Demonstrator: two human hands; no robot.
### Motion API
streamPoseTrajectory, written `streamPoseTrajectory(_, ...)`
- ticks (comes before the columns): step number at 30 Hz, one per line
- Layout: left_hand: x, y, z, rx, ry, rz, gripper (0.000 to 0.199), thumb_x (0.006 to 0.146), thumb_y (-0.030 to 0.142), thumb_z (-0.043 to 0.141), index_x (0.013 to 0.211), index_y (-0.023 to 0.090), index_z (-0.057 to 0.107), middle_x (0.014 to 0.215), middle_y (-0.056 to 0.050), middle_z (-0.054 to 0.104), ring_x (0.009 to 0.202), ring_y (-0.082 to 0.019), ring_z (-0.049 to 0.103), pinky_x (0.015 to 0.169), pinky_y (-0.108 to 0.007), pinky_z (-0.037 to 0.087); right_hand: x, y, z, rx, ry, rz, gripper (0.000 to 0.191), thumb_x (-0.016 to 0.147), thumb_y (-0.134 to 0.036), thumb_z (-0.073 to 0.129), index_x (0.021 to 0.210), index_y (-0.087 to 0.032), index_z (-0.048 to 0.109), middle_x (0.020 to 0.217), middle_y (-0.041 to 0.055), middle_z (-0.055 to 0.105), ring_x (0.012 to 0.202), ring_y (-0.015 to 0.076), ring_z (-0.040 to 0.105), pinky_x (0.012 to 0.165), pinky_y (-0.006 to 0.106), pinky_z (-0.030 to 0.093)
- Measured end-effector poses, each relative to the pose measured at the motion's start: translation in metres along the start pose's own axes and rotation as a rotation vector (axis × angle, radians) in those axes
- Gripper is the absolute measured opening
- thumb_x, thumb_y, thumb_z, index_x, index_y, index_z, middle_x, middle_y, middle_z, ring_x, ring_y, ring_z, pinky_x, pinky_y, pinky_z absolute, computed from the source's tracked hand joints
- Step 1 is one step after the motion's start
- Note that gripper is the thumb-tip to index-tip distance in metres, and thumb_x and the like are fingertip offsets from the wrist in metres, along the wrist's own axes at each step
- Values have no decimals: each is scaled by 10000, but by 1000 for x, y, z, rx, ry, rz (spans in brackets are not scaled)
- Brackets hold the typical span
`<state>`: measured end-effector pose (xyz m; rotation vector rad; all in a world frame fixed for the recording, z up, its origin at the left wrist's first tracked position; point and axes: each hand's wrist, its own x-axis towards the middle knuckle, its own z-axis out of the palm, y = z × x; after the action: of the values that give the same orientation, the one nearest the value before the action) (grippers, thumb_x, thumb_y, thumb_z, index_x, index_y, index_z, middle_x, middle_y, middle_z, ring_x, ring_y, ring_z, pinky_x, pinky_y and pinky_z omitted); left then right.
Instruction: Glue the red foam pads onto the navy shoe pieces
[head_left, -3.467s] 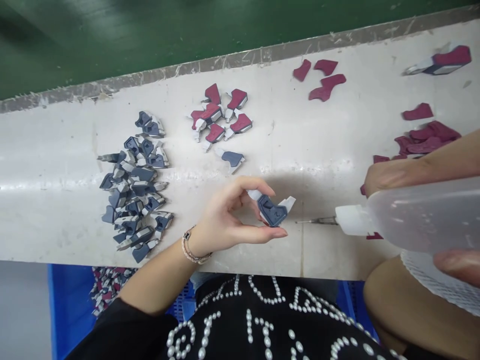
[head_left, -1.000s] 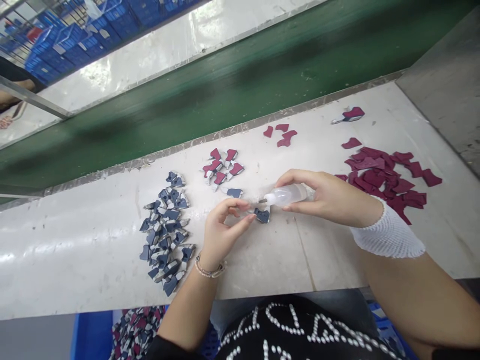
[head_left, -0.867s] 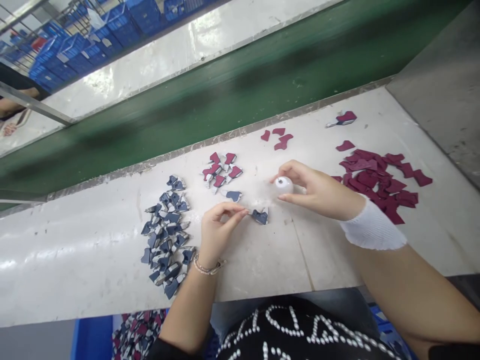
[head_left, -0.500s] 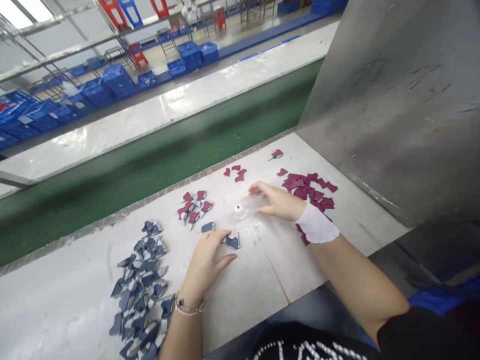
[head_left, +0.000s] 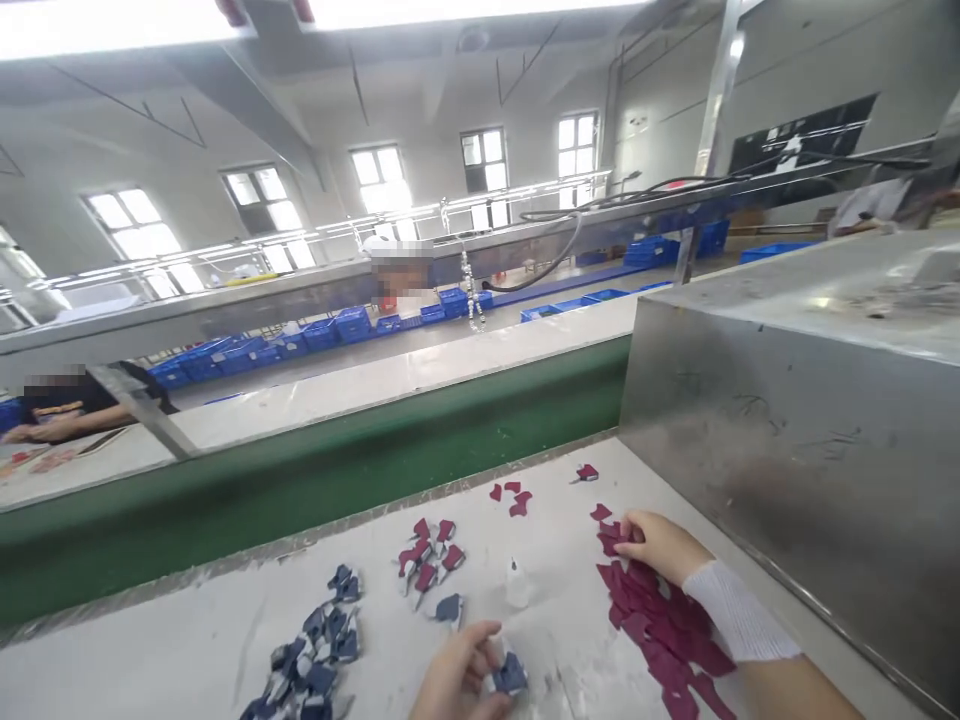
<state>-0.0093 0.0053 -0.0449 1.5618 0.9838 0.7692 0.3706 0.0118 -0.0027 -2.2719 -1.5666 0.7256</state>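
My left hand is low in the middle, thumb and index finger apart beside a dark blue and white piece. Whether its curled fingers touch that piece is unclear. My right hand, with a white cuff at the wrist, has its fingertips together on a maroon cut piece at the far end of a maroon pile. Between the hands stands a small white bottle with a pointed, dark-tipped top. Another blue piece lies to its left.
Blue and white pieces are heaped at the left, with a maroon-topped group beyond. Several loose maroon scraps lie near the back edge. A metal box walls off the right side. Another person sits far left.
The view has tilted upward. My right hand has moved from beside the white bottle to the maroon pile, and its fingers have closed there. My left hand stays by the blue piece.
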Motion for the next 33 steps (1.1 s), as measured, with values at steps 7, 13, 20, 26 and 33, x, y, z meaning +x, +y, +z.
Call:
streamPoseTrajectory(7, -35, 31, 25, -294, 242, -131, 390, 635, 373, 939, 906, 194, 723, 920, -61, 743, 940, -229, 716, 880, -327, 578, -26, -11, -12, 196, -44, -126, 278, 996, -444, 651, 915, -179, 670, 885, 20, 698, 809, 166, 668, 766, 341, 582)
streamPoseTrajectory(13, -40, 50, 44, -543, 288, -166, 392, 558, 323, 985, 831, 180, 742, 934, -67, 748, 942, -214, 719, 800, -305, 614, -99, -63, 7, 489, -344, -309, 425, 830, -663, 730, 795, -240, 746, 745, 48, 743, 718, 239, 703, 663, 366, 570)
streamPoseTrajectory(20, -47, 40, 48, -596, 272, -234, 375, 662, 376, 947, 908, 192, 732, 1185, -111, 777, 1086, -241, 744, 788, -315, 656, -126, -104, 32, 672, -513, -338, 310, 840, -571, 752, 904, -277, 826, 922, 58, 813, 893, 266, 758, 828, 404, 608)
streamPoseTrajectory(26, -50, 45, 49, -584, 191, -124, 266, 805, 284, 861, 1013, 192, 723, 1200, -109, 783, 1112, -227, 767, 924, -356, 663, -117, -105, 39, 692, -490, -242, 370, 773, -602, 822, 758, -239, 748, 783, 51, 758, 751, 217, 685, 701, 337, 561)
streamPoseTrajectory(33, -51, 40, 58, -469, 255, -45, 210, 829, 275, 832, 970, 196, 699, 1173, -88, 761, 1055, -211, 781, 872, -329, 688, -116, -110, 40, 658, -470, -166, 398, 747, -627, 845, 760, -240, 751, 758, 42, 741, 725, 201, 657, 650, 304, 521)
